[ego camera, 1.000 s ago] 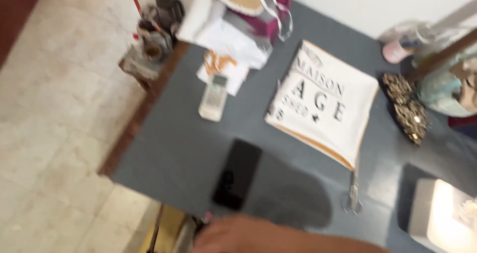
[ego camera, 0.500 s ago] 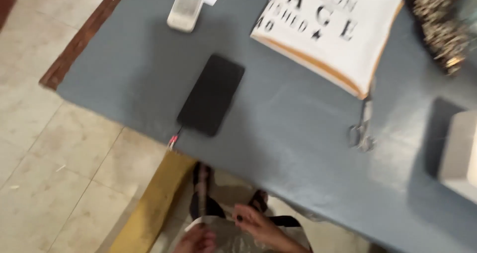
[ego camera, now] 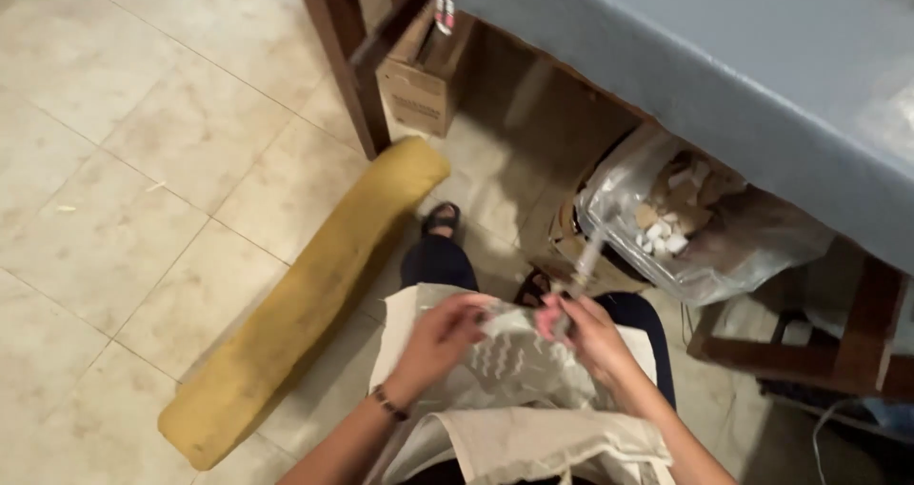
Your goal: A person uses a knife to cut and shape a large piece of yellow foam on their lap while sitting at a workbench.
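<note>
A cream cloth bag (ego camera: pixel 519 390) with a pale wavy print lies over my lap. My left hand (ego camera: pixel 443 337) pinches its upper left edge. My right hand (ego camera: pixel 590 337) grips the cloth at the upper right together with a small pink object (ego camera: pixel 548 319), too blurred to name. A thin pale stick-like thing (ego camera: pixel 587 257) rises from near my right fingers. My dark trousers and sandalled feet (ego camera: pixel 440 220) show below the bag.
A grey-covered table (ego camera: pixel 724 76) with dark wooden legs (ego camera: pixel 338 57) fills the upper right. Under it sit a cardboard box (ego camera: pixel 419 85) and a clear plastic bag of scraps (ego camera: pixel 685 218). A long yellow bolster (ego camera: pixel 305 299) lies on the tiled floor to my left.
The view has dropped from the tabletop with the phone, remote and printed bag to my lap under the table. Both hands now hold the cloth bag.
</note>
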